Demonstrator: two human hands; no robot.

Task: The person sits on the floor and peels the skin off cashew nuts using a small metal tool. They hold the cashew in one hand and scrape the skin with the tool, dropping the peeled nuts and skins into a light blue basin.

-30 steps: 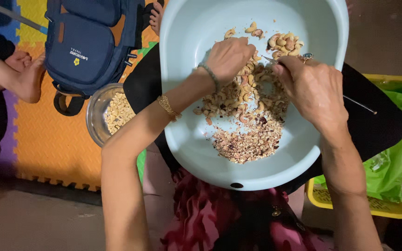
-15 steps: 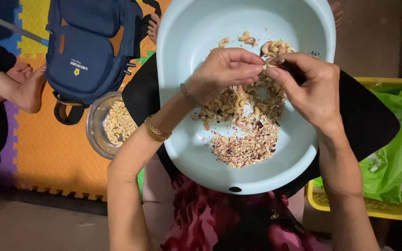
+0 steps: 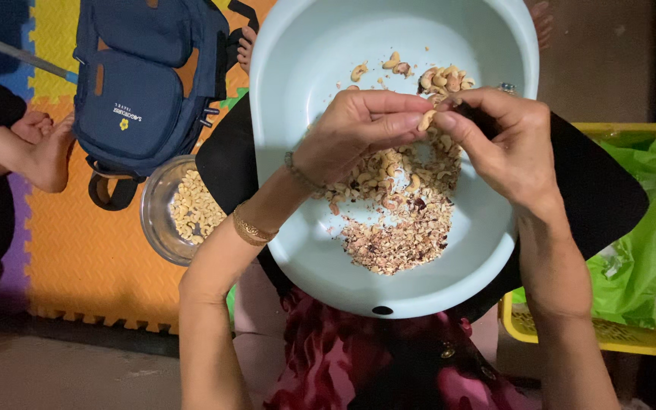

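Both hands meet above the middle of a pale blue basin (image 3: 298,114) resting on the person's lap. The left hand (image 3: 354,133) has its fingertips pressed together on one end of a single cashew nut (image 3: 426,119); the right hand (image 3: 506,144) pinches the other end of the same nut between thumb and forefinger. The nut is held clear of the basin floor, over the heap below.

Inside the basin, a pile of cashews (image 3: 389,171) lies at the centre, directly under the hands. A smaller cluster of nuts (image 3: 442,78) sits toward the far rim. A patch of brownish skins and fragments (image 3: 392,243) lies toward the near rim. A bangle (image 3: 250,228) circles the left wrist.

Beside the basin's left edge, on a coloured foam floor mat (image 3: 77,258), stands a clear glass bowl (image 3: 153,220) holding peeled cashews. Above that bowl lies a blue backpack (image 3: 146,83). At the mat's left edge another person's bare foot (image 3: 47,156) rests. To the basin's right stands a yellow plastic basket (image 3: 647,334) containing a green plastic bag (image 3: 639,258).
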